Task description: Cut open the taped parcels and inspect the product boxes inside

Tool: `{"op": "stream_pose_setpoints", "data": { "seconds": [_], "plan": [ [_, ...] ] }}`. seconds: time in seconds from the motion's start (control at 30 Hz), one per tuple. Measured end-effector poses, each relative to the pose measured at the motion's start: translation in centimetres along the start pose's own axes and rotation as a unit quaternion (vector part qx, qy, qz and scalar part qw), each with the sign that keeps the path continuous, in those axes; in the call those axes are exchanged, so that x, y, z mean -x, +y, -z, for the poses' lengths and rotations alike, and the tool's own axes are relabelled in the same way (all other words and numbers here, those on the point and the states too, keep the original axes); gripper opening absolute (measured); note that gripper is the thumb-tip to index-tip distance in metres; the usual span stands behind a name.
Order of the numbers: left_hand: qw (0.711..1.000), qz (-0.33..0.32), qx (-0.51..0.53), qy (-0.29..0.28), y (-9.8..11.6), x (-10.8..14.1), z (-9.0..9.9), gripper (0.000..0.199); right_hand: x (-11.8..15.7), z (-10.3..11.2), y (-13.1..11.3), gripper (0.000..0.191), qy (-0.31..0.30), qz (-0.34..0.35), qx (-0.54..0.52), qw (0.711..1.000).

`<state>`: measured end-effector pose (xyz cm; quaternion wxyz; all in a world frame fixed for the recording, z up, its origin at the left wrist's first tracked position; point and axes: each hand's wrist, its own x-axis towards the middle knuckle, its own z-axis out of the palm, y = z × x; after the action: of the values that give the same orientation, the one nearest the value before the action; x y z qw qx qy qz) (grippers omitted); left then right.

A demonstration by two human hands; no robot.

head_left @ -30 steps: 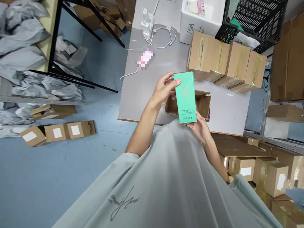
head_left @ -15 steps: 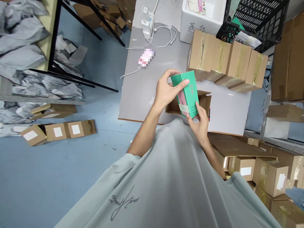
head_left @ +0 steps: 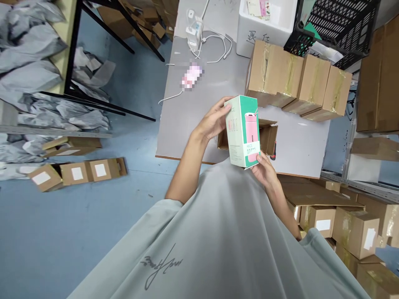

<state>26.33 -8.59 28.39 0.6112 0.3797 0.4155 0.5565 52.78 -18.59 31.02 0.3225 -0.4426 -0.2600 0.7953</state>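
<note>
A green and white product box (head_left: 238, 133) with a pink bottle pictured on its front is held up in front of my chest. My left hand (head_left: 215, 118) grips its upper left side, the thumb lying near the top edge. At the lower right corner, my right hand (head_left: 265, 169) holds it between thumb and fingers. Behind it on the table stands an open brown carton (head_left: 268, 137), partly hidden by the product box; its inside is mostly out of sight.
Taped cartons (head_left: 289, 77) stand in a row at the table's back right, before a white foam box (head_left: 246, 45) and a black crate (head_left: 339, 29). A power strip (head_left: 193, 35) and a red-black tool (head_left: 273, 150) lie on the grey table (head_left: 299, 153). Grey parcels (head_left: 31, 54) fill the left shelves.
The product box has been turned in my hands: its bottle picture and white side now face me instead of the plain green side. Both hands have come slightly lower.
</note>
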Motion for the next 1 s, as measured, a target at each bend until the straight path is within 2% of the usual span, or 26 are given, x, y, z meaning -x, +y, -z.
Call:
{"op": "stream_pose_setpoints", "data": {
  "seconds": [0.07, 0.17, 0.27, 0.37, 0.47, 0.6, 0.7, 0.77, 0.87, 1.0],
  "plan": [
    [1.000, 0.001, 0.018, -0.011, -0.9, 0.1, -0.2, 0.064, -0.2, 0.3, 0.7, 0.056, -0.004, -0.016, -0.029, 0.999],
    [1.000, 0.005, 0.006, 0.002, -1.3, 0.2, -0.6, 0.064, -0.3, 0.7, 1.2, 0.054, -0.002, -0.024, -0.025, 0.999],
    [0.999, 0.003, -0.040, 0.034, -1.0, 0.2, -0.6, 0.062, -0.3, 0.9, 0.7, 0.060, 0.013, -0.008, 0.040, 0.999],
    [0.991, -0.022, -0.103, 0.081, -0.6, 0.1, -0.7, 0.059, -0.1, 0.9, 0.1, 0.072, 0.052, 0.044, 0.124, 0.990],
    [0.977, -0.061, -0.156, 0.130, -0.1, 0.0, -1.2, 0.056, 0.1, 0.5, 0.1, 0.087, 0.072, 0.109, 0.209, 0.969],
    [0.958, -0.085, -0.216, 0.169, 0.6, 0.4, -2.8, 0.057, -0.4, -0.4, 1.0, 0.122, 0.100, 0.156, 0.326, 0.927],
    [0.946, -0.093, -0.254, 0.176, 1.5, 1.0, -3.9, 0.060, -1.3, -0.7, 1.5, 0.128, 0.130, 0.184, 0.381, 0.897],
    [0.946, -0.096, -0.265, 0.160, 2.1, 1.3, -4.2, 0.059, -1.7, -0.6, 1.4, 0.121, 0.113, 0.199, 0.369, 0.901],
    [0.950, -0.096, -0.272, 0.119, 2.9, 1.3, -3.6, 0.058, -1.7, -0.3, 0.6, 0.113, 0.077, 0.197, 0.291, 0.933],
    [0.955, -0.077, -0.275, 0.081, 3.3, 0.9, -1.9, 0.055, -0.7, -0.2, -0.6, 0.100, 0.035, 0.142, 0.198, 0.969]
  ]
}}
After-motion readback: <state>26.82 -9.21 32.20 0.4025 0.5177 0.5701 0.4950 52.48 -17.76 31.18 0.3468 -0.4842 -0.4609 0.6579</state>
